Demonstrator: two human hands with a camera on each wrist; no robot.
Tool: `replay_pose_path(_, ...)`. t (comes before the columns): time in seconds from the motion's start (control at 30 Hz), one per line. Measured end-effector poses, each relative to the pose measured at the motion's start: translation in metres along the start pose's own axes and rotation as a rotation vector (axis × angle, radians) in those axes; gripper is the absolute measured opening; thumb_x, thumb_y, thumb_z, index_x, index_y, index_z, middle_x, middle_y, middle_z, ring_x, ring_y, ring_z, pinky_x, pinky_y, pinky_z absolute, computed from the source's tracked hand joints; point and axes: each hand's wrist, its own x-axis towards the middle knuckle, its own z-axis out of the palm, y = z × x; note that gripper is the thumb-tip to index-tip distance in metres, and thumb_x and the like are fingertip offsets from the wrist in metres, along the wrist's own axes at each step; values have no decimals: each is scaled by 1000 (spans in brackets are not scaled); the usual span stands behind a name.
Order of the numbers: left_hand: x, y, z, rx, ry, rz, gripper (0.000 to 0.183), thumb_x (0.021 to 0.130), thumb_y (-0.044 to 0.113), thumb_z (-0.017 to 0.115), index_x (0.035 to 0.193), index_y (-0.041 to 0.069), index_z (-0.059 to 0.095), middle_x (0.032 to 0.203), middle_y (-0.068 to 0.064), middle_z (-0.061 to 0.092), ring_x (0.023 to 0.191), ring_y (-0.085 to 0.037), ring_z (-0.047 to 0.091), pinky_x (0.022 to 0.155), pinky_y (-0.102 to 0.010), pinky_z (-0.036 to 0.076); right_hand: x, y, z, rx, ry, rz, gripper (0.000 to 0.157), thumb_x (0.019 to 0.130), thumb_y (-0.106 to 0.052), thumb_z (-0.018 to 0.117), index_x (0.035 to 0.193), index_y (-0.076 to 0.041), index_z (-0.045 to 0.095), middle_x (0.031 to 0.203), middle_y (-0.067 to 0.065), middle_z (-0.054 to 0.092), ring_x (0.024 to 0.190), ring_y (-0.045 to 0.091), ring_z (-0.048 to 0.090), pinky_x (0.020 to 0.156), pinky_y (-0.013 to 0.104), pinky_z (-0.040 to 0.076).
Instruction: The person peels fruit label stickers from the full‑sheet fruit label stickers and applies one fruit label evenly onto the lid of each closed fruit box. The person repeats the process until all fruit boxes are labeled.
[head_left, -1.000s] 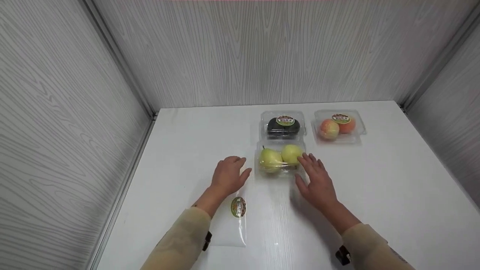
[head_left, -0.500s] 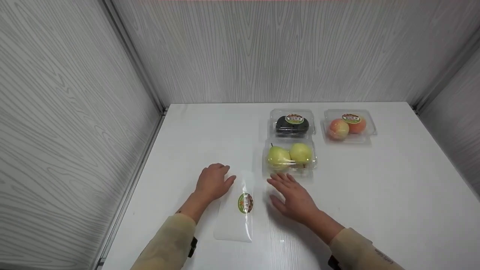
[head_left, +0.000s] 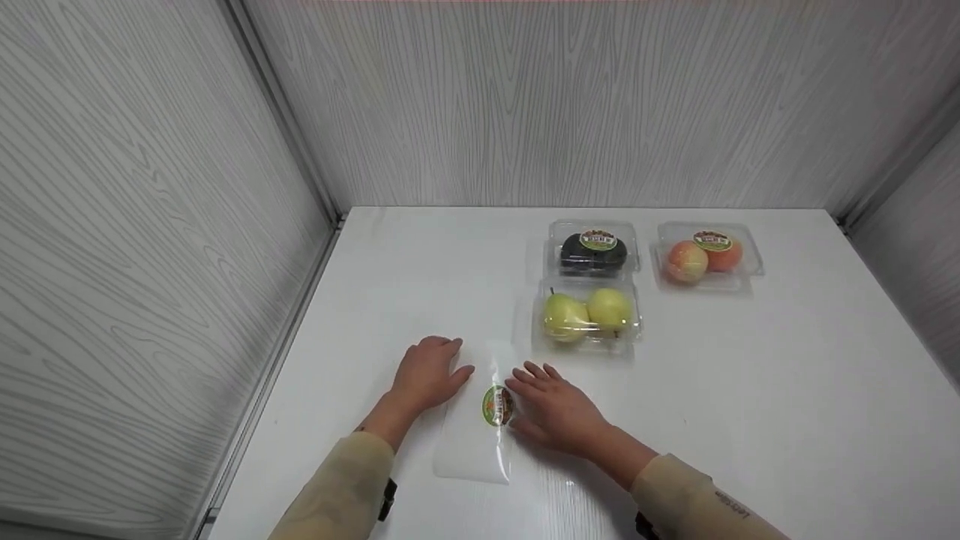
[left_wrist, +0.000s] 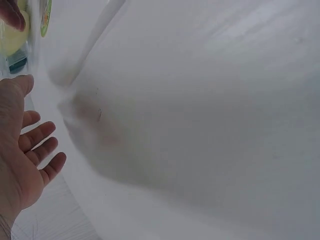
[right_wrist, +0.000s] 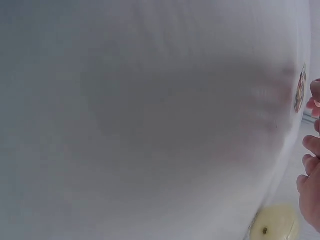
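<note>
On the white table lies a clear plastic sheet [head_left: 472,454] bearing one oval fruit label sticker [head_left: 496,406]. My left hand [head_left: 429,375] hovers at the sheet's left side, fingers relaxed and holding nothing; in the left wrist view this hand [left_wrist: 22,150] shows its fingers apart above the surface. At the sticker's right edge is my right hand [head_left: 559,412], its fingertips overlapping the sheet in the head view and its fingers loosely extended. The right wrist view shows part of the right hand [right_wrist: 312,165] near the sticker [right_wrist: 300,90]. Beyond them sits a clear clamshell box [head_left: 630,345] holding two yellow-green pears [head_left: 566,316].
Behind the pears stands a clamshell box [head_left: 556,229] with dark fruit [head_left: 592,257] and an oval label on its lid. To its right is another labelled box [head_left: 754,262] with peach-coloured fruit [head_left: 687,261]. Wood-grain panels [head_left: 525,97] enclose the table's back and sides.
My right hand has come away from the pear box, moving left and nearer to the sticker. The left hand has drawn back slightly toward me. The head view has shifted.
</note>
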Motion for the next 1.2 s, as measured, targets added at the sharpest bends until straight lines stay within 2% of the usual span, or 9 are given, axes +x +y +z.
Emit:
replay_pose_path(0.3,4,-3,5,0,-5,49,66,103,46,66,153,4,55,152,-15,59,150,-38,42,118,-60,37,9,0,7,4,-43,36,64,98,-40,74,147,-1,60,151,17,59,148,38,46,121,55,33)
replay_pose_path(0.5,7,-4,13,-14,-15,80,68,102,47,66,152,3,55,150,-16,59,150,-41,40,117,-60,38,13,3,11,-24,-88,57,65,100,-45,69,147,-2,61,154,18,57,150,39,44,122,56,33)
replay_pose_path(0.97,12,8,13,11,-56,66,68,103,52,63,154,8,55,148,-12,63,149,-35,44,121,-54,35,18,6,14,-33,-75,81,66,99,-49,71,145,-3,63,154,15,57,150,37,44,123,60,27)
replay_pose_path(1.07,10,11,12,-21,-54,68,66,102,51,66,152,8,58,145,-13,65,145,-36,49,118,-54,38,18,6,14,-29,-87,94,67,99,-50,70,147,-4,62,156,15,55,151,36,42,124,59,25)
replay_pose_path(1.2,9,14,9,-72,-45,71,59,99,48,70,142,7,67,133,-15,70,129,-36,60,110,-53,46,17,7,16,-27,-98,103,67,100,-51,69,147,-5,61,157,14,54,152,36,41,125,58,25)
